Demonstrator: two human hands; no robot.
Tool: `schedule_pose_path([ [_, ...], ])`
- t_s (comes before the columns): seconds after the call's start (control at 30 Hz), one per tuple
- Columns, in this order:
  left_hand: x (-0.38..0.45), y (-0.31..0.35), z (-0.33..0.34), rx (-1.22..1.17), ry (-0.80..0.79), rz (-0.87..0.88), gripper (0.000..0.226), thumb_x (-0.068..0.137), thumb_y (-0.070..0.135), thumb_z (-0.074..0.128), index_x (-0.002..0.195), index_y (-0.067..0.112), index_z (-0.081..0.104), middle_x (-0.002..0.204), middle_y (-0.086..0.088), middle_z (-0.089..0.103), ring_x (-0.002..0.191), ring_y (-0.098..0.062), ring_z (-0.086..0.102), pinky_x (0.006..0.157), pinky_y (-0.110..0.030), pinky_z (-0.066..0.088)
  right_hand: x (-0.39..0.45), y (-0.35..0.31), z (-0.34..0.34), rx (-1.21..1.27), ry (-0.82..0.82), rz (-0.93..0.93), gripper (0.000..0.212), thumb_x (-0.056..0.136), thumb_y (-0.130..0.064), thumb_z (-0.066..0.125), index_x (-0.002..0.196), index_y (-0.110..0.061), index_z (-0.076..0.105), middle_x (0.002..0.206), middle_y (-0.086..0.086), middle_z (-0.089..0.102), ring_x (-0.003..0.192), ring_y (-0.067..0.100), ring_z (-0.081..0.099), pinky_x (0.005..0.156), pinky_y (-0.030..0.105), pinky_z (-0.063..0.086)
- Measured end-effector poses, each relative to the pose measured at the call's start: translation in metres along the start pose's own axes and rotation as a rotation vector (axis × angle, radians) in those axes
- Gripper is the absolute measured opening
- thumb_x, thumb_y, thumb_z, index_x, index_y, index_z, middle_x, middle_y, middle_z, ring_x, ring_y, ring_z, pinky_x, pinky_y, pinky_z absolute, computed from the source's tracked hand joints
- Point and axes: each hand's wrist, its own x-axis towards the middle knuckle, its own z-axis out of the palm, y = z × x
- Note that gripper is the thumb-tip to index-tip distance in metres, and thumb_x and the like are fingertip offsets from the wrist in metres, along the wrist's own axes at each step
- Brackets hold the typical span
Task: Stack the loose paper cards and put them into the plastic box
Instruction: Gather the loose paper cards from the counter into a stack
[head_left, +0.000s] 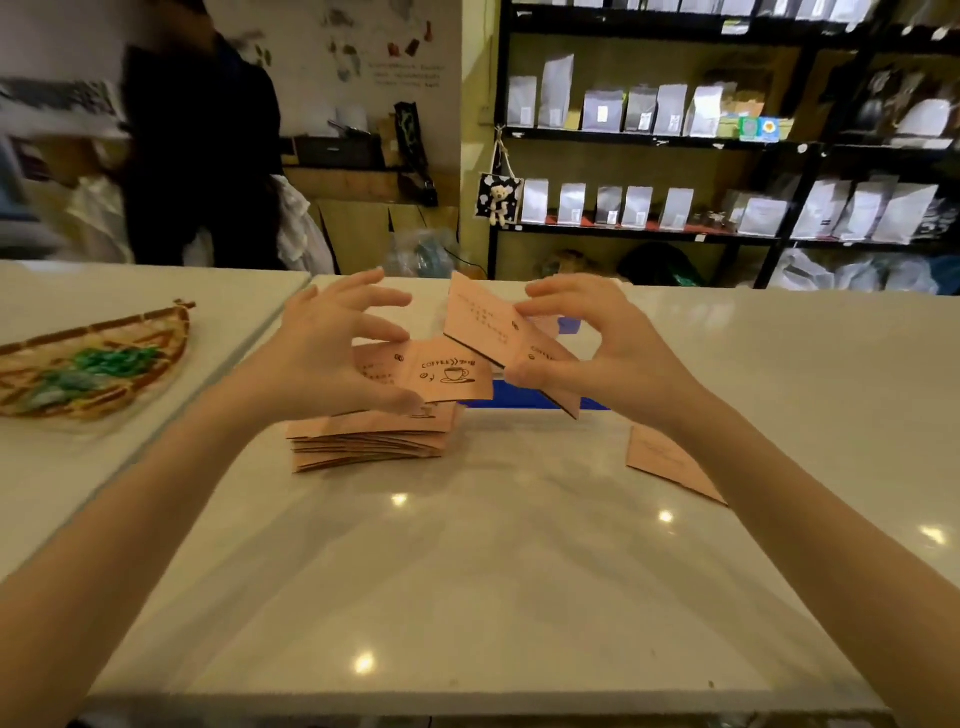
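A stack of pink paper cards (369, 441) lies on the white counter (493, 571) at centre. My left hand (332, 353) holds a pink card printed with a coffee cup (447, 376) just above that stack. My right hand (587, 348) grips a small bundle of pink cards (488, 327), tilted up on edge to the right of the stack. One loose pink card (670, 462) lies flat on the counter beside my right forearm. A blue object (519, 397), perhaps part of the plastic box, shows behind and under the held cards, mostly hidden.
A woven tray (98, 358) with green items sits on the neighbouring counter at left. A person in dark clothes (202, 145) stands behind the counter. Black shelves (727, 140) with white bags fill the back right.
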Motion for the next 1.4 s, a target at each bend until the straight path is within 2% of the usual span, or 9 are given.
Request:
schedule_pose_path([
  [0.27, -0.009, -0.040, 0.002, -0.043, -0.194, -0.093, 0.068, 0.057, 0.051, 0.073, 0.116, 0.023, 0.057, 0.146, 0.008, 0.029, 0.135, -0.006, 0.008, 0.111, -0.050, 0.007, 0.043, -0.017, 0.049, 0.020, -0.127, -0.042, 0.057, 0.063, -0.050, 0.070, 0.114, -0.031, 0.056, 0.127, -0.013, 0.043, 0.109, 0.001, 0.025, 0.094, 0.029, 0.024],
  [0.5, -0.012, -0.053, 0.020, -0.219, -0.117, -0.131, 0.079, 0.048, 0.048, 0.070, 0.121, 0.036, 0.043, 0.138, 0.004, 0.039, 0.126, -0.012, 0.029, 0.109, -0.051, 0.016, 0.058, -0.015, 0.084, -0.048, -0.181, -0.058, 0.057, 0.059, -0.057, 0.070, 0.109, -0.031, 0.059, 0.130, -0.010, 0.045, 0.121, 0.009, 0.026, 0.100, 0.032, 0.016],
  [0.63, -0.012, -0.065, 0.031, -0.524, -0.213, -0.147, 0.065, 0.053, 0.039, 0.080, 0.110, 0.042, 0.049, 0.112, 0.019, 0.056, 0.105, -0.002, 0.051, 0.088, -0.027, 0.047, 0.058, -0.009, 0.098, -0.158, -0.220, -0.080, 0.060, 0.061, -0.059, 0.067, 0.113, -0.029, 0.058, 0.135, -0.008, 0.041, 0.125, 0.012, 0.021, 0.092, 0.026, 0.006],
  [0.7, -0.012, -0.072, 0.035, -0.556, -0.208, -0.206, 0.077, 0.052, 0.040, 0.082, 0.116, 0.047, 0.041, 0.111, 0.031, 0.047, 0.099, 0.006, 0.049, 0.078, -0.007, 0.041, 0.058, -0.005, 0.102, -0.230, -0.235, -0.110, 0.061, 0.064, -0.061, 0.062, 0.115, -0.029, 0.057, 0.136, -0.006, 0.041, 0.126, 0.013, 0.020, 0.090, 0.024, 0.003],
  [0.77, -0.012, -0.078, 0.038, -0.538, -0.197, -0.288, 0.101, 0.049, 0.044, 0.081, 0.133, 0.038, 0.024, 0.117, 0.023, 0.038, 0.096, 0.007, 0.043, 0.072, 0.000, 0.036, 0.057, -0.002, 0.106, -0.277, -0.257, -0.140, 0.061, 0.067, -0.063, 0.058, 0.117, -0.027, 0.056, 0.138, -0.004, 0.040, 0.129, 0.016, 0.019, 0.093, 0.024, 0.000],
  [0.87, -0.013, -0.082, 0.041, -0.434, -0.213, -0.305, 0.113, 0.040, 0.060, 0.074, 0.136, 0.037, 0.018, 0.137, 0.010, 0.036, 0.113, -0.006, 0.033, 0.086, -0.017, 0.032, 0.055, 0.002, 0.111, -0.306, -0.298, -0.150, 0.062, 0.072, -0.064, 0.051, 0.120, -0.025, 0.054, 0.142, -0.001, 0.036, 0.133, 0.018, 0.012, 0.102, 0.036, -0.003],
  [1.13, -0.018, -0.055, 0.034, -0.407, -0.100, -0.196, 0.079, 0.049, 0.065, 0.063, 0.121, 0.044, 0.041, 0.141, 0.011, 0.034, 0.131, -0.008, 0.020, 0.101, -0.029, 0.024, 0.051, 0.011, 0.098, -0.221, -0.229, -0.141, 0.064, 0.072, -0.066, 0.048, 0.125, -0.030, 0.046, 0.144, -0.005, 0.035, 0.134, 0.013, 0.012, 0.106, 0.037, 0.002],
  [1.27, -0.014, -0.022, 0.035, -0.497, 0.117, -0.120, 0.053, 0.059, 0.062, 0.058, 0.106, 0.038, 0.058, 0.126, 0.015, 0.048, 0.119, 0.000, 0.034, 0.099, -0.029, 0.030, 0.035, 0.017, 0.072, -0.071, -0.157, -0.142, 0.053, 0.078, -0.054, 0.052, 0.126, -0.032, 0.044, 0.138, -0.007, 0.044, 0.122, 0.002, 0.030, 0.099, 0.025, 0.022],
  [1.4, -0.003, 0.020, 0.045, -0.465, 0.098, 0.057, 0.029, 0.074, 0.040, 0.064, 0.101, 0.033, 0.061, 0.121, 0.013, 0.051, 0.115, -0.004, 0.042, 0.095, -0.028, 0.035, 0.013, 0.025, 0.036, -0.069, -0.039, -0.175, 0.044, 0.082, -0.039, 0.055, 0.123, -0.025, 0.049, 0.125, -0.010, 0.053, 0.110, -0.003, 0.041, 0.087, 0.010, 0.031],
])
